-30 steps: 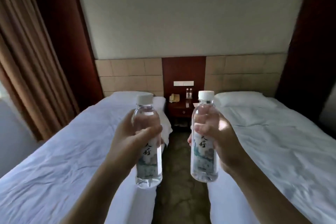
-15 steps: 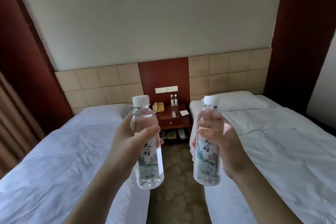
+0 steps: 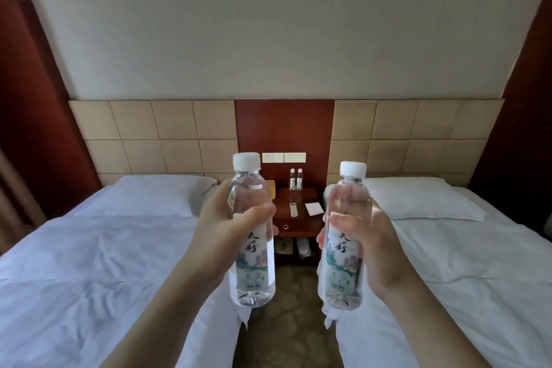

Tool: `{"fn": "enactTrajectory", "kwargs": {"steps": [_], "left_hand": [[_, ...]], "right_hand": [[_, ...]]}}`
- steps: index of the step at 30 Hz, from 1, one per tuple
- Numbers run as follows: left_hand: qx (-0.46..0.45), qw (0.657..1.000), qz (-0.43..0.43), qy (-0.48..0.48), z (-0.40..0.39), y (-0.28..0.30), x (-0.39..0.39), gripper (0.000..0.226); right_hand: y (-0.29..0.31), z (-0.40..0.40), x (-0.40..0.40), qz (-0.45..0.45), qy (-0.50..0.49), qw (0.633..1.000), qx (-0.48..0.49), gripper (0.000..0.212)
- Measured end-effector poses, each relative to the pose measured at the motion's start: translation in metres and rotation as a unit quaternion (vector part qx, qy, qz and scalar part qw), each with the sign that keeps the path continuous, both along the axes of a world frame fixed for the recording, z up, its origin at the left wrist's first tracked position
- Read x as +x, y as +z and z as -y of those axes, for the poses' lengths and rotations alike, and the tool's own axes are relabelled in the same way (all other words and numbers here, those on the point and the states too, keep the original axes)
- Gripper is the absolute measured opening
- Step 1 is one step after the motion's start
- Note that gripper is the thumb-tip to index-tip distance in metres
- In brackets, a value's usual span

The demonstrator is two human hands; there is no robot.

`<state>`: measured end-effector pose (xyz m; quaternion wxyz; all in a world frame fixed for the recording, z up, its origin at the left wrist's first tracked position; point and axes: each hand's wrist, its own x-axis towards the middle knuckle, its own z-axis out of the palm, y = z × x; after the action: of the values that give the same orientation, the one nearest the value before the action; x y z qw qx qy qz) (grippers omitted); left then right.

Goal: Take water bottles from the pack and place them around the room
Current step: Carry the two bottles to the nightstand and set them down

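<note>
I hold two clear water bottles with white caps upright in front of me. My left hand (image 3: pixel 222 228) grips the left bottle (image 3: pixel 252 272) around its middle. Around the upper half of the right bottle (image 3: pixel 343 275) closes my right hand (image 3: pixel 375 248). Both bottles carry a pale printed label. Two more small bottles (image 3: pixel 295 179) stand on the wooden nightstand (image 3: pixel 298 199) ahead, between the beds. The pack is not in view.
A white bed (image 3: pixel 89 263) lies on my left and another white bed (image 3: pixel 463 263) on my right, with a narrow carpeted aisle (image 3: pixel 283 323) between them. On the nightstand lie a remote (image 3: pixel 293 210) and a white card (image 3: pixel 314 208). Slippers (image 3: pixel 294 246) sit underneath.
The view has swung left and centred on the nightstand, which looks closer. The curtain on the left has almost left the frame. Both hands still hold their bottles upright.
</note>
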<state>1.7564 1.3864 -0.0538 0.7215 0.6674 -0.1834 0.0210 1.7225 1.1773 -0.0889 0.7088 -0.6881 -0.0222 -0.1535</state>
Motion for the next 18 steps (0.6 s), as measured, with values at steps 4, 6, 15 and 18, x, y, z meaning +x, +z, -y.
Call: {"fn": "enactTrajectory", "kwargs": {"steps": [4,6,15,18], "left_hand": [[0.008,1.000,-0.005,-0.015,0.012,-0.006,0.122,0.032],[0.018,0.999,-0.008,-0.028,0.023,-0.001,0.178,0.030],[0.026,0.996,-0.035,-0.074,0.103,-0.007,0.386,0.026],[0.031,0.996,-0.044,-0.072,0.137,-0.023,0.459,0.027]], "right_hand": [[0.003,0.005,0.115,0.002,-0.004,1.000,0.006,0.057],[0.009,0.009,0.168,0.002,-0.003,1.000,0.015,0.054],[0.001,0.079,0.363,-0.010,-0.022,0.997,0.067,0.042],[-0.018,0.116,0.434,-0.024,-0.026,0.996,0.082,0.047]]}}
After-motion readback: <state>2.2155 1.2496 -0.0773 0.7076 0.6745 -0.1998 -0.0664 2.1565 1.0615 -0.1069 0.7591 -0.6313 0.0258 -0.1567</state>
